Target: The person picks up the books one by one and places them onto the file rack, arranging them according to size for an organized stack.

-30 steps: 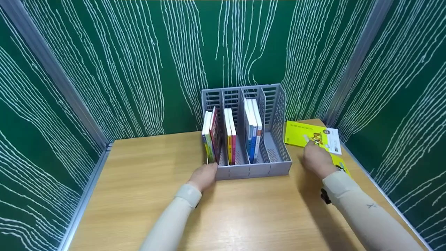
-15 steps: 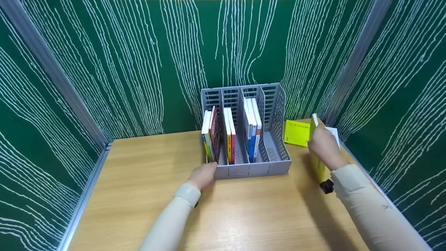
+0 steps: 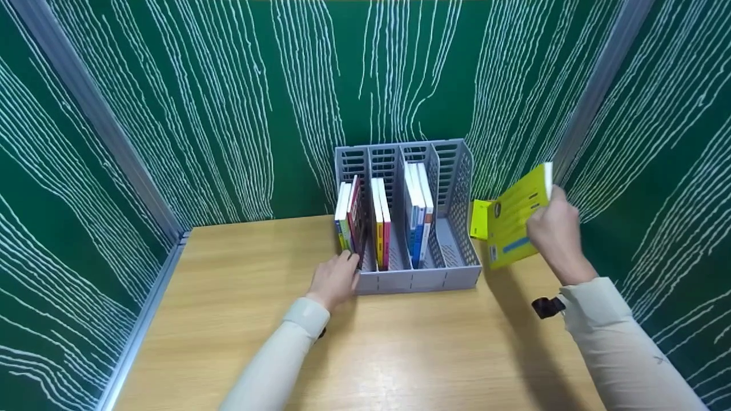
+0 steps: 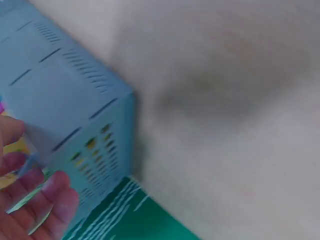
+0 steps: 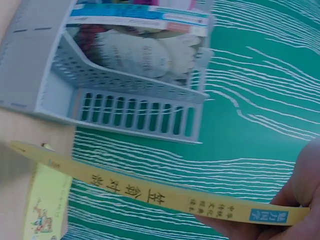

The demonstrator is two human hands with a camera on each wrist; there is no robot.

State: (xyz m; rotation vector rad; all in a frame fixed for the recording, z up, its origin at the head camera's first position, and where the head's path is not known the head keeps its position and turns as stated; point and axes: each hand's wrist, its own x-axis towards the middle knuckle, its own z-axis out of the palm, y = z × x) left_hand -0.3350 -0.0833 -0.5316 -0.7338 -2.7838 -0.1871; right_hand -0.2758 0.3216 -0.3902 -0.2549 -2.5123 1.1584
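Observation:
A yellow book hangs above the table to the right of the grey file organizer. My right hand grips it by one edge; the right wrist view shows the yellow spine with dark lettering, and fingers at one end. My left hand is at the organizer's front left corner. In the left wrist view its fingers are spread loosely beside the perforated side wall, with the thumb over the front panel's upper edge. Whether they touch the organizer is unclear.
Upright books stand in the organizer's three left compartments; the rightmost holds none. Another yellow book lies on the wooden table to the organizer's right, partly hidden. Green walls with white lines enclose the table's back and sides.
My right hand has lifted the yellow book off the table and turned it, so its broad face now shows. The left hand has shifted slightly up at the organizer's corner.

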